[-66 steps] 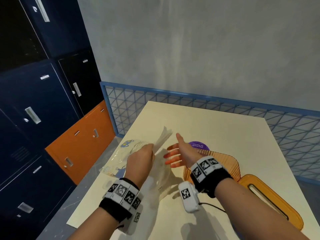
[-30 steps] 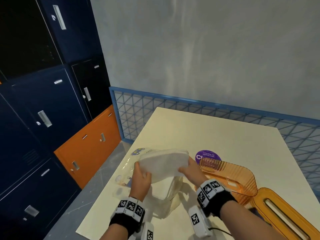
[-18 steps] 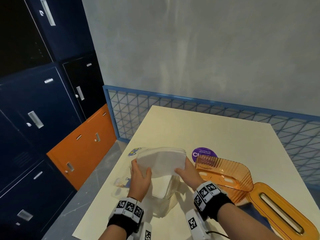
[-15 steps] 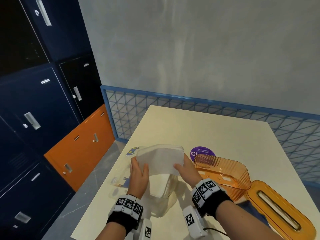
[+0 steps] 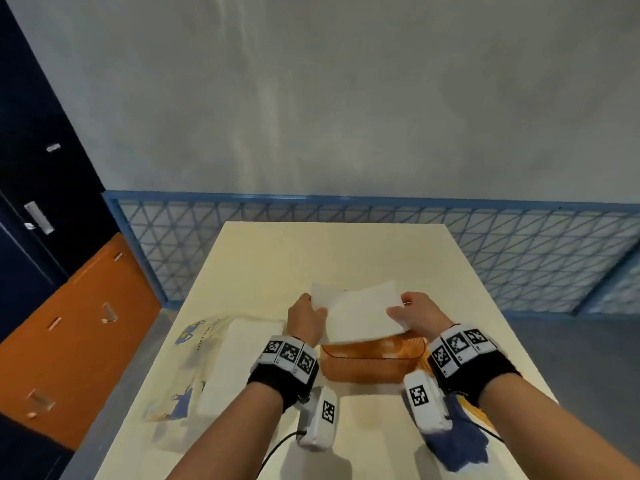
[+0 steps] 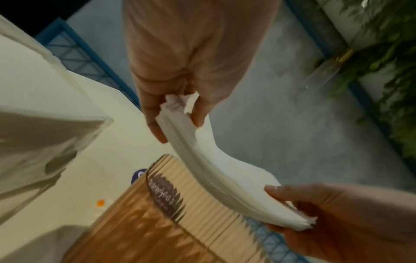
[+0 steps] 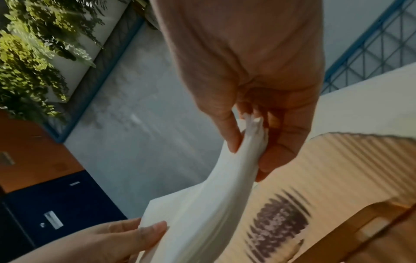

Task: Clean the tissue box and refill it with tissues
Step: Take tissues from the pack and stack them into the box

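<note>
A white stack of tissues (image 5: 360,313) hangs sagging just above the open orange ribbed tissue box (image 5: 372,363). My left hand (image 5: 306,315) pinches its left end between thumb and fingers. My right hand (image 5: 414,311) pinches its right end the same way. In the left wrist view the tissue stack (image 6: 216,169) curves down over the box rim (image 6: 202,192), with my left hand (image 6: 178,117) at the top. From the right wrist, the stack (image 7: 209,204) droops from my right hand (image 7: 249,153) beside the box wall (image 7: 337,178).
The clear tissue wrapper (image 5: 221,368) with more tissues lies left of the box on the cream table (image 5: 329,258). A blue cloth (image 5: 457,441) lies under my right forearm. A blue mesh fence (image 5: 519,258) edges the table's far side; lockers (image 5: 41,237) stand at left.
Both hands have lifted the tissue stack out of the clear wrapper and carried it right, over the orange box. The wrapper now lies flat at left.
</note>
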